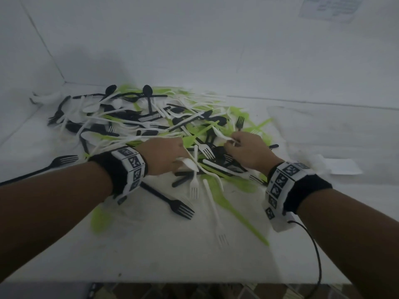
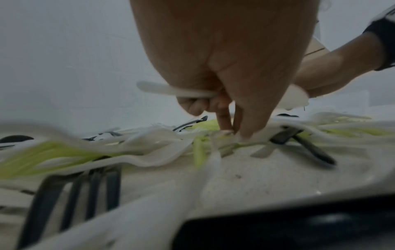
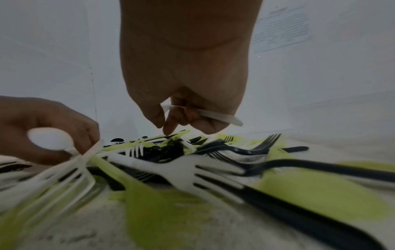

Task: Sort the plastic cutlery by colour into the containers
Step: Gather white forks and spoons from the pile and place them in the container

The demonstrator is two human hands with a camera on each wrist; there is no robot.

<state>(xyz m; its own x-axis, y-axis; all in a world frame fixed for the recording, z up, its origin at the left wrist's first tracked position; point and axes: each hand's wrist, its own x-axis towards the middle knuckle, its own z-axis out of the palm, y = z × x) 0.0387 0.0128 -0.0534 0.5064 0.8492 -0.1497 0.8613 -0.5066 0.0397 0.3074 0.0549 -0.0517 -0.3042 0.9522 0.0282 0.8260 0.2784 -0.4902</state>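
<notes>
Pile: I see a heap of plastic cutlery (image 1: 151, 119) in white, black and green spread over the white table (image 1: 151, 255), thickest toward the far left and reaching up to the wall.
Left hand: my left hand (image 1: 166, 157) is low over the near edge of the heap, curled round a white spoon (image 1: 190, 164); its bowl sticks out on the right side of the fist. In the left wrist view the handle crosses under the curled fingers (image 2: 193, 104) while the thumb and forefinger reach down onto the cutlery below.
Right hand: my right hand (image 1: 248, 151) sits just right of the left one, well closed round a second white piece (image 1: 222, 135) that juts up and left from the fist. The right wrist view shows its handle held across the bent fingers (image 3: 181, 113), one finger pointing down at the heap.
Near pieces: a black fork (image 1: 172, 203) lies loose on the table under my left wrist, a white fork (image 1: 216, 216) and a long green piece (image 1: 235, 214) lie side by side nearer to me, and another black fork (image 1: 54, 162) lies off to the left.
Wrists: both carry black bands with patterned white tags (image 1: 131, 167); a dark cable (image 1: 313, 251) trails from the right one.
Containers: I cannot make out any for sure; a clear shape at the right is too faint to tell.
</notes>
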